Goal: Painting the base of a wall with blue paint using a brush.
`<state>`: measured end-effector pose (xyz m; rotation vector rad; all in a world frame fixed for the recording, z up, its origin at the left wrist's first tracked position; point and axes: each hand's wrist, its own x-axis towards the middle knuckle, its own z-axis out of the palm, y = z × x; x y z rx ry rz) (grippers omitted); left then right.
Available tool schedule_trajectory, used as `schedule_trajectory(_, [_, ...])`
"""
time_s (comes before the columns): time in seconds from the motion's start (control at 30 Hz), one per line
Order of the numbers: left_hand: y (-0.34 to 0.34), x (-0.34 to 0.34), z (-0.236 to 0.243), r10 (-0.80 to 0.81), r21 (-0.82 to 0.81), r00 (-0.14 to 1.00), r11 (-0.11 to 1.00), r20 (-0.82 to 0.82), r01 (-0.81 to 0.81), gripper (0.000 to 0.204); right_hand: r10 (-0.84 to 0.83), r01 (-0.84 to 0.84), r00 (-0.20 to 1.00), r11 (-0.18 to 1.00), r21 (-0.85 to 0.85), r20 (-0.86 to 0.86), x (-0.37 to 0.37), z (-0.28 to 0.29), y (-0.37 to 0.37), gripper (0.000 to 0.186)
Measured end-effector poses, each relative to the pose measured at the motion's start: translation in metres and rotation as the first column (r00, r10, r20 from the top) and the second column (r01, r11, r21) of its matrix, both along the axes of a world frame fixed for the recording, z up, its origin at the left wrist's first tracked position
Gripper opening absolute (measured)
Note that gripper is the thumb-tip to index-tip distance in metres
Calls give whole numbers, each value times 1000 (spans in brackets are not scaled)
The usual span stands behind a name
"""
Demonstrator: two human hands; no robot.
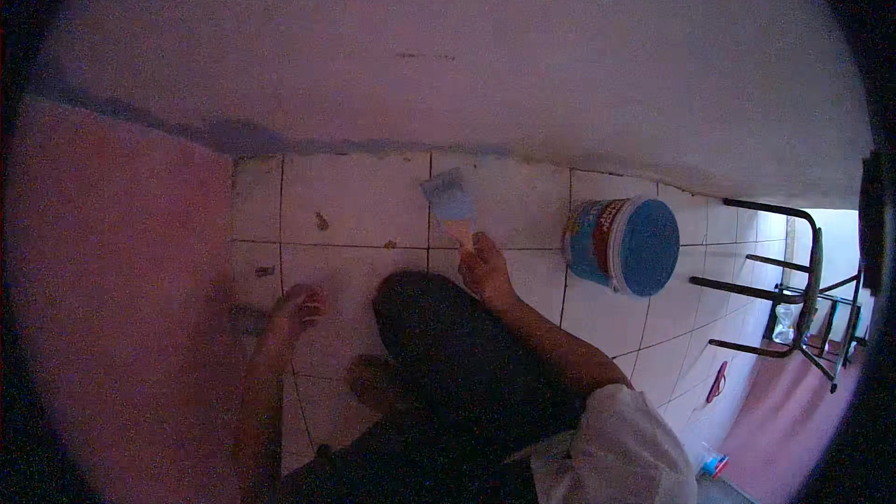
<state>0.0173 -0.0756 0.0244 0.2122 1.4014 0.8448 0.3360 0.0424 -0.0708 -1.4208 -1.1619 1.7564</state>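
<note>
My right hand [486, 271] is closed round the light handle of a flat paintbrush [451, 203]. Its wide bristles, coated blue-grey, point away from me above the white floor tiles, a short way from the wall's foot. To the left, my left hand [299, 306] hangs over the tiles near the pink side wall [121, 299], fingers loosely bent with nothing visible in them. A blue-grey painted band [345, 145] runs along the foot of the pale wall [448, 47] ahead. Right of the brush stands a paint bucket [595, 241] with a white rim and a blue round top.
My bent knee [425, 313] in dark cloth rises between my arms. Dark metal furniture legs [756, 289] stand at the far right. A small red object [717, 382] and a blue-and-red item [715, 464] lie on the floor there. Small brown bits [322, 220] dot the tiles.
</note>
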Motion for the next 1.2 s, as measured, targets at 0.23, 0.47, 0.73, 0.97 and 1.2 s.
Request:
schedule_trajectory(0.23, [-19,-15,-42,31,-71,999,997,40,-28,32,24,-24,1000,1000,13,2,-14,-32,35,27])
schedule_trajectory(0.47, [-5,-2,-20,-30,-29,999,999,-18,29,33,-271,275,960,960,57,-73,-39,-8,63,34])
schedule_trajectory(0.73, [-16,-3,-22,51,-71,999,996,-1,-51,38,-106,72,979,978,-194,-172,-41,21,32,30])
schedule_trajectory(0.97, [-19,-8,-47,35,-24,994,999,102,-33,36,81,-104,992,962,254,99,-33,-79,79,29])
schedule_trajectory(1.2, [-46,-29,-95,-188,574,661,694,727,-434,35,-2,20,996,980,198,-91,-67,-69,52,31])
